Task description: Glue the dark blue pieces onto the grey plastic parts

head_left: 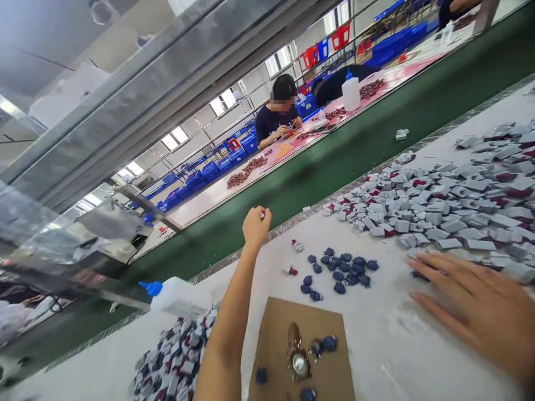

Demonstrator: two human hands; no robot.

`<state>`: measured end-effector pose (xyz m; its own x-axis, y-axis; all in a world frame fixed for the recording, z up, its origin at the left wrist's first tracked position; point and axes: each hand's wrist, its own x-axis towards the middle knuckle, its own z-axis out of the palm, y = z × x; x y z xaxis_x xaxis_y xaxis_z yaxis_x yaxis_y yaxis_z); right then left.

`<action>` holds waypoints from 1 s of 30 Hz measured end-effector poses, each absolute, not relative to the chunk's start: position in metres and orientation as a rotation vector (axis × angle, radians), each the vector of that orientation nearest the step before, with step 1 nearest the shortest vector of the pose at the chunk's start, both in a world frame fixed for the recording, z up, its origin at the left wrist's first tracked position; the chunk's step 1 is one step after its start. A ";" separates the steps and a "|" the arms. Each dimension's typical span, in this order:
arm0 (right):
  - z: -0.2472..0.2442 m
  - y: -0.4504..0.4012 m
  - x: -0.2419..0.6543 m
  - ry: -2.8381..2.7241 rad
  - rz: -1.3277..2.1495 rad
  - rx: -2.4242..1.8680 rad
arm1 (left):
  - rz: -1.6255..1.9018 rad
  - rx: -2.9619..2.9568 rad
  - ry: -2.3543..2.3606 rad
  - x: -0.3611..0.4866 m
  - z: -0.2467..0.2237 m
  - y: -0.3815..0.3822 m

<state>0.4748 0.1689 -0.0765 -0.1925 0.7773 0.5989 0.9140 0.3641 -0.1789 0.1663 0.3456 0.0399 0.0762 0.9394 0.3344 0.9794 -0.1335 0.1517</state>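
Left fingers (253, 216) pinch piece (262, 214); right (460, 273) spread

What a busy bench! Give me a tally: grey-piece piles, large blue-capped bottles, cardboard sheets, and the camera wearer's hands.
Grey-piece piles: 2
Large blue-capped bottles: 2
Cardboard sheet: 1
Wearer's left hand and right hand: 2
Total: 7

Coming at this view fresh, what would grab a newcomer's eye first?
Probably the broad heap of grey and dark-red blocky pieces across the right side. Beside its near edge, the blurred right hand looms large, fingers spread. Left of that hand, small dark-blue lumpy pieces lie loose beyond a brown cardboard sheet.
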 end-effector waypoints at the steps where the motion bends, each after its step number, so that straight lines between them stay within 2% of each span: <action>1: -0.070 0.172 0.467 -2.094 -0.293 -1.380 | -0.536 -2.229 -2.027 0.155 0.036 0.323; 6: -0.051 0.206 0.431 -2.392 -0.118 -1.320 | -0.496 -2.498 -2.064 0.123 -0.003 0.230; 13: -0.038 0.201 0.435 -2.374 0.198 -1.260 | -0.860 -2.657 -2.140 0.108 -0.023 0.199; 19: -0.026 0.180 0.435 -2.339 0.240 -1.356 | -1.583 -2.347 -2.403 0.088 -0.009 0.176; 25: -0.026 0.193 0.422 -2.238 0.273 -1.502 | -2.486 -1.717 -2.517 0.068 0.010 0.095; 30: -0.018 0.206 0.431 -2.153 0.281 -1.619 | -2.882 -1.441 -2.664 0.066 -0.004 0.038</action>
